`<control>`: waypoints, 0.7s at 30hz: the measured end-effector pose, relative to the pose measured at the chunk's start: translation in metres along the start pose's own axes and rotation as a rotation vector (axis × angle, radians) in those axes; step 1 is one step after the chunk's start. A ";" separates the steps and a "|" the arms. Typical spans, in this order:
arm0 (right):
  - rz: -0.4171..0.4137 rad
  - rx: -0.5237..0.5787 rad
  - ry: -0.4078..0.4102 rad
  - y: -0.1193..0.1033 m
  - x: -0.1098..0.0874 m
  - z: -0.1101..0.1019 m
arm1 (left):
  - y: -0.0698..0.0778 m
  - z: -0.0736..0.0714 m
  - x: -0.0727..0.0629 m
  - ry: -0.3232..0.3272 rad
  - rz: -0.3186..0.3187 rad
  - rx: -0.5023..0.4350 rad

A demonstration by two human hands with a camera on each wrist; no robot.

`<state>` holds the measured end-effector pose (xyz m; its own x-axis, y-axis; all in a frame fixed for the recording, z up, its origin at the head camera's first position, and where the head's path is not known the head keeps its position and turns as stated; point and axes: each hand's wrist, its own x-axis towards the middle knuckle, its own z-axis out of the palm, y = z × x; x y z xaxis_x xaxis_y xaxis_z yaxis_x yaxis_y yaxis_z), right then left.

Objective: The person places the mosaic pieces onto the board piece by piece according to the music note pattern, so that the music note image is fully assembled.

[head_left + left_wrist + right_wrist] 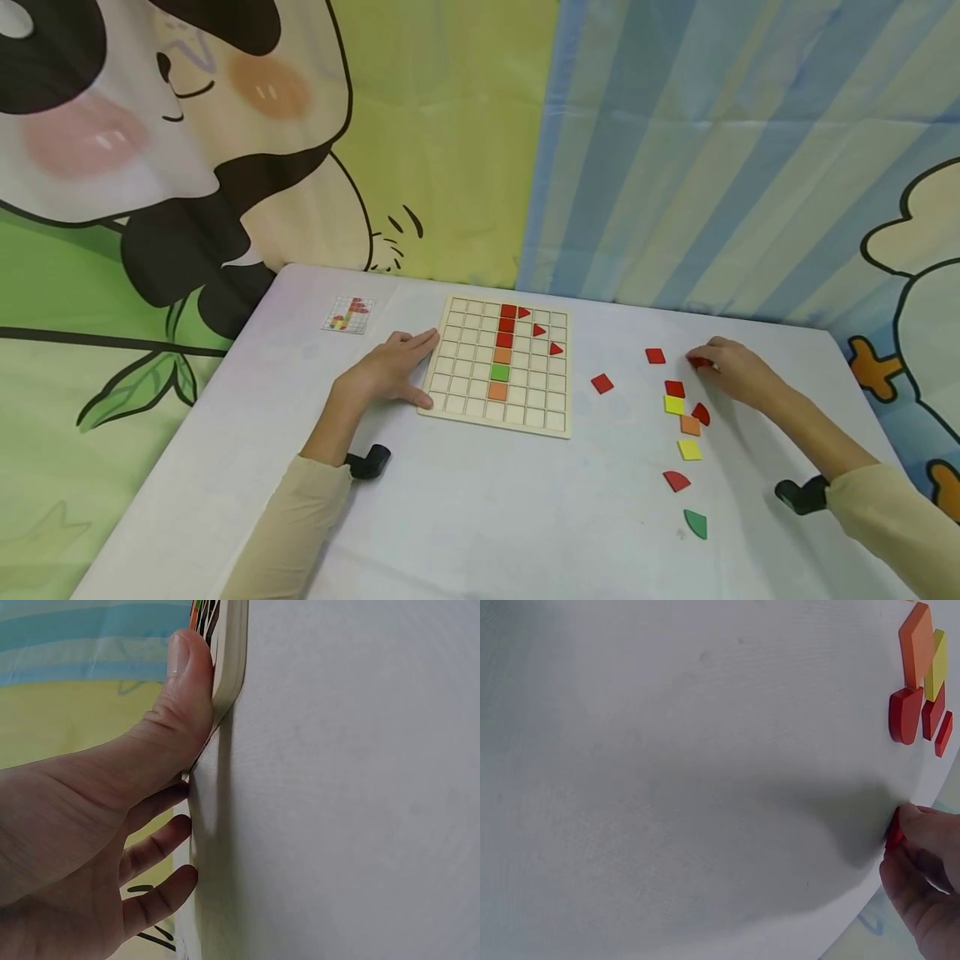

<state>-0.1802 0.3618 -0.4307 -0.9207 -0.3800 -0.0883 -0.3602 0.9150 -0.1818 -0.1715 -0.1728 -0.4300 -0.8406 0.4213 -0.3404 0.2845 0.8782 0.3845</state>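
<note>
My left hand [392, 367] lies at the left side of a wooden grid board [456, 406], fingers loosely spread along its edge. Its thumb [184, 697] rests at the board's near corner. One column of the grid holds red squares [504, 340], orange squares [497, 391] and a green square [499, 372]. Small red triangles [538, 330] sit to their right. At the far right of the table, my right hand [735, 369] pinches a red piece [893, 831] between thumb and fingers, close over the tabletop. The fingers partly hide that piece's shape.
Loose pieces lie right of the board: red squares [602, 383], yellow squares [689, 450], an orange square [690, 426], red quarter circles [676, 481] and a green one [696, 524]. A small pattern card [348, 315] is at the back left. Printed curtains [450, 142] hang behind the table.
</note>
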 end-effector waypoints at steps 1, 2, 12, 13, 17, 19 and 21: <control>0.012 0.004 -0.010 0.001 0.000 -0.001 | 0.000 0.000 0.000 0.002 0.002 0.000; 0.030 0.012 -0.021 0.001 0.001 -0.002 | 0.000 0.000 0.000 0.002 0.001 0.000; 0.126 0.172 0.017 -0.014 0.001 -0.009 | 0.001 -0.001 0.001 0.001 -0.015 0.007; 0.115 0.198 0.045 -0.020 0.001 -0.009 | 0.001 -0.002 0.000 0.001 -0.017 0.006; 0.051 0.321 0.115 -0.050 0.002 -0.008 | 0.001 -0.001 0.001 0.003 -0.020 0.007; 0.024 0.388 0.127 -0.067 0.003 -0.006 | 0.001 -0.001 0.001 0.003 -0.021 0.004; -0.009 0.432 0.124 -0.085 0.005 -0.003 | 0.001 -0.001 0.001 0.006 -0.021 0.000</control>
<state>-0.1549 0.2819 -0.4131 -0.9385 -0.3441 0.0282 -0.2964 0.7612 -0.5768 -0.1722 -0.1714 -0.4291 -0.8491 0.4012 -0.3436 0.2663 0.8869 0.3775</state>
